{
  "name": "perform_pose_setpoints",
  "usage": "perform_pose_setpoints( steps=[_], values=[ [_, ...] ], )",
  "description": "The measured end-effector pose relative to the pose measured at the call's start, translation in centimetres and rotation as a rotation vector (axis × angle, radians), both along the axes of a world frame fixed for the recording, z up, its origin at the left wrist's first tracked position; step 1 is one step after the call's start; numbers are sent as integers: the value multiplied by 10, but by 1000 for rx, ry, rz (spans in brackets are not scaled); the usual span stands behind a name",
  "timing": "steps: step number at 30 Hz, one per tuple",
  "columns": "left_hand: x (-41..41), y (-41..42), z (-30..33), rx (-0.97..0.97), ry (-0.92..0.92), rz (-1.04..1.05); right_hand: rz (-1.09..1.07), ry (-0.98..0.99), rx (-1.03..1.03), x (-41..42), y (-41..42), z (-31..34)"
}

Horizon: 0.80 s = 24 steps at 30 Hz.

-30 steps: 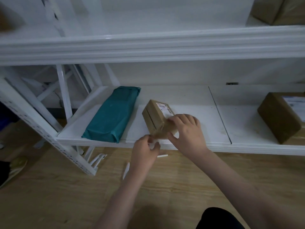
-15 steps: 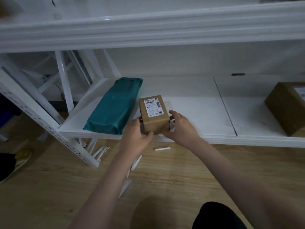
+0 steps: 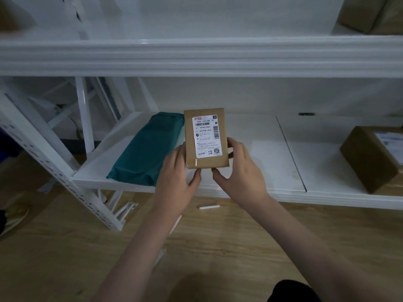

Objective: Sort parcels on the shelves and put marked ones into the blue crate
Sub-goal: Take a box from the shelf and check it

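In front of the lower shelf (image 3: 250, 149), both hands hold a small brown parcel (image 3: 206, 138) upright, white label (image 3: 207, 136) facing the camera. Left hand (image 3: 174, 177) grips the parcel's left edge, fingers curled behind, thumb near the bottom corner. Right hand (image 3: 239, 171) grips the right edge the same way, thumb under the bottom edge. Parcel is lifted off the shelf, near its front lip. Teal wrapped parcel (image 3: 148, 149) lies flat on the shelf, just left of the held one and partly behind it. Bigger brown box (image 3: 370, 158) sits on the shelf far right, well apart. Another brown box (image 3: 368, 14) is on the upper shelf, top right. White stick (image 3: 209, 207) lies on the wood floor (image 3: 65, 258) below the shelf edge. Blue crate not in view.
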<state>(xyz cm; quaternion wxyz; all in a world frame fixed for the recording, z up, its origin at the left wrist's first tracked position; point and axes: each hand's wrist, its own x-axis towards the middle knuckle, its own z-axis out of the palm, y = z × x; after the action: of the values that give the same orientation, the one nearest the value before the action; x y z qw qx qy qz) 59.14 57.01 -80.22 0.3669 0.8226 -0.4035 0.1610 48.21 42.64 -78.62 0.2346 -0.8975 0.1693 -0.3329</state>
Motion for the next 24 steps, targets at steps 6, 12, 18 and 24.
perform_pose_setpoints(
  steps=[6, 12, 18, 24],
  values=[
    [-2, 5, 1, -10, 27, 17, 12, -15, 22, 1, 9, 4],
    [-6, -7, 0, 3, 52, -1, -7, -8, 37, -4, -2, 0],
    [-12, -33, -17, 43, 107, -73, -47, 76, 63, -18, -29, -14],
    [-26, -65, -38, 65, 202, -139, -96, 184, 130, -35, -58, -37]
  ],
)
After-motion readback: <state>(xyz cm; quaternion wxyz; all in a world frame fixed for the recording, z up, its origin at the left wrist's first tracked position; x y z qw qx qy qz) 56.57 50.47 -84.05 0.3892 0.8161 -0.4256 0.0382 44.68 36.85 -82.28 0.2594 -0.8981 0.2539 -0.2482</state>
